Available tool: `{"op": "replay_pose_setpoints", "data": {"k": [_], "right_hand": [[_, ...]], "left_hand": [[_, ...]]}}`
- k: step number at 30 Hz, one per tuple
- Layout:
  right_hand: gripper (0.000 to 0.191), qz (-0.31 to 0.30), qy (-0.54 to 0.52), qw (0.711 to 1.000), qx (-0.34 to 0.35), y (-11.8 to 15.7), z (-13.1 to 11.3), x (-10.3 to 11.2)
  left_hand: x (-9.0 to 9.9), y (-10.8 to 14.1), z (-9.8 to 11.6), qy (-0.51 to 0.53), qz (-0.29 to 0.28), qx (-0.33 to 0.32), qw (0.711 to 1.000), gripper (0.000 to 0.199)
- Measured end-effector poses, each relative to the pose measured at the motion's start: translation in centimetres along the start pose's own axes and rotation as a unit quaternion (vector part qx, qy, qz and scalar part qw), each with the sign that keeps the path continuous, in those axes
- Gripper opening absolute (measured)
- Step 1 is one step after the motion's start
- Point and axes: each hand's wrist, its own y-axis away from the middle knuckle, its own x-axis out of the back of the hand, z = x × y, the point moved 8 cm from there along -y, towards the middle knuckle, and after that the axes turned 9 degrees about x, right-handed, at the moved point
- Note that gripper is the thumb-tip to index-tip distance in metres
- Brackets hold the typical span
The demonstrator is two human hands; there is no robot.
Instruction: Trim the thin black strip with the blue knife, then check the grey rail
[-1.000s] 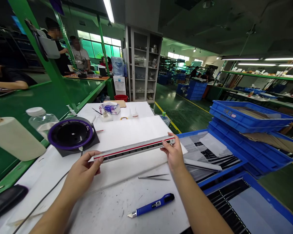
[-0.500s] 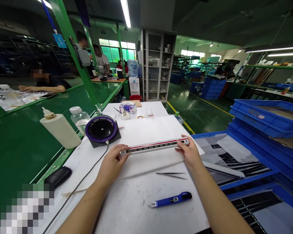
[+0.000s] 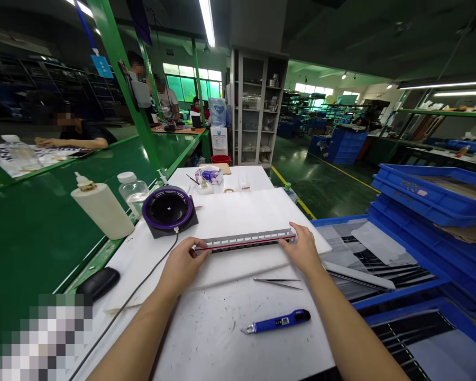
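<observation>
A long, narrow slotted strip (image 3: 248, 239), grey and white with a red line along it, spans the space between my hands above a white foam sheet (image 3: 246, 209). My left hand (image 3: 185, 262) pinches its left end between thumb and fingers. At the right end, my right hand (image 3: 300, 247) grips it the same way. Nearer to me, tweezers (image 3: 277, 282) lie on the white table (image 3: 206, 328). A blue utility knife (image 3: 277, 321) with a dark end rests in front of them.
On the left stand a round black device (image 3: 167, 209) with a purple rim and cable, a squeeze bottle (image 3: 103, 209), a clear bottle (image 3: 134, 193) and a black computer mouse (image 3: 98, 283). Blue trays (image 3: 432, 193) are stacked at right; one holds a long white strip (image 3: 359, 276). Co-workers sit and stand beyond.
The strip has been turned about its length, so a row of slots now shows along its upper side. My right hand has shifted slightly left and down with its end.
</observation>
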Motion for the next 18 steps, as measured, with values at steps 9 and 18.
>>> {"op": "replay_pose_setpoints", "data": {"k": [9,18], "right_hand": [[0.011,-0.098,0.066,0.975,0.190,0.7,-5.8,-1.6],[0.004,-0.145,0.154,0.956,0.202,0.9,-5.6,-2.3]], "left_hand": [[-0.4,0.0,0.2,0.003,-0.007,-0.031,0.999,0.020],[-0.3,0.3,1.2,-0.029,0.001,-0.078,0.997,0.019]]}}
